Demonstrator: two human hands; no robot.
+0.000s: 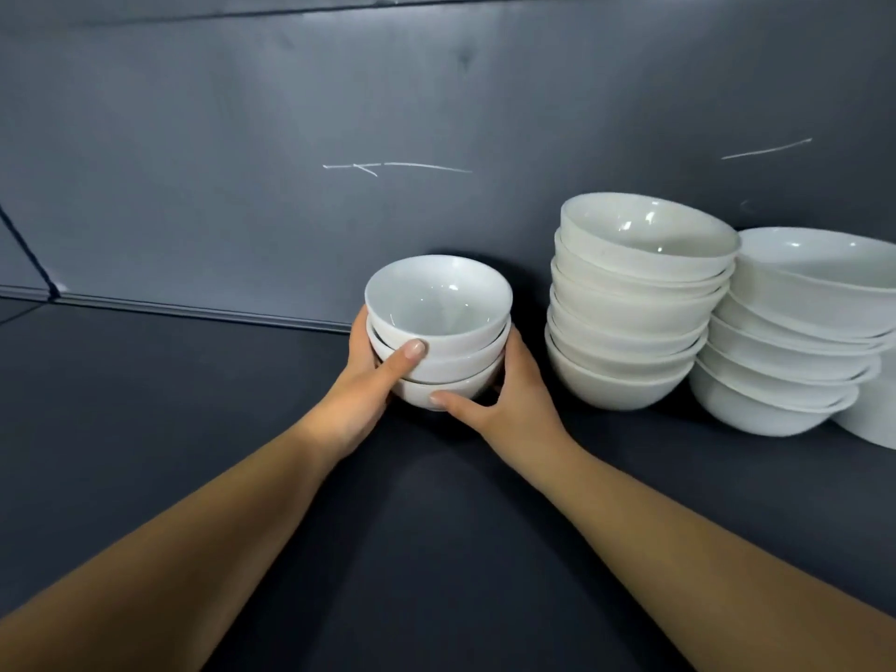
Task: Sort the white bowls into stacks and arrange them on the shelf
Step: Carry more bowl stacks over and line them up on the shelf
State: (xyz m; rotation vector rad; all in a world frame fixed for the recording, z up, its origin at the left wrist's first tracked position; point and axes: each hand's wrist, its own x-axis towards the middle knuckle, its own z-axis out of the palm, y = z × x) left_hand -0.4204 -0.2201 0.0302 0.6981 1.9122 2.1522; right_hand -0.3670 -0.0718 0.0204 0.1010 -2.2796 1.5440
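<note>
Forearms reach forward over the dark shelf (194, 429) and converge on a small stack of 3 white bowls (439, 327). The left hand (368, 380) grasps the stack's left side, with its thumb across the front of the middle bowl and its fingers hidden behind. The right hand (504, 395) cups the right side lower down, its thumb pressed to the bottom bowl. Holding from 2 sides at different heights probably keeps the nested bowls from sliding apart (glazed ceramic is slippery). Whether the base touches the shelf I cannot tell.

Just to the right, with a gap between, stands a taller stack of wider bowls (630, 308), leaning a little. Against that is another stack of broader bowls (795, 341). The grouping seems to go by size, so the small stack gets its own spot. All the stacks sit near the scratched grey back wall (291, 138), which likely leaves the front free.
</note>
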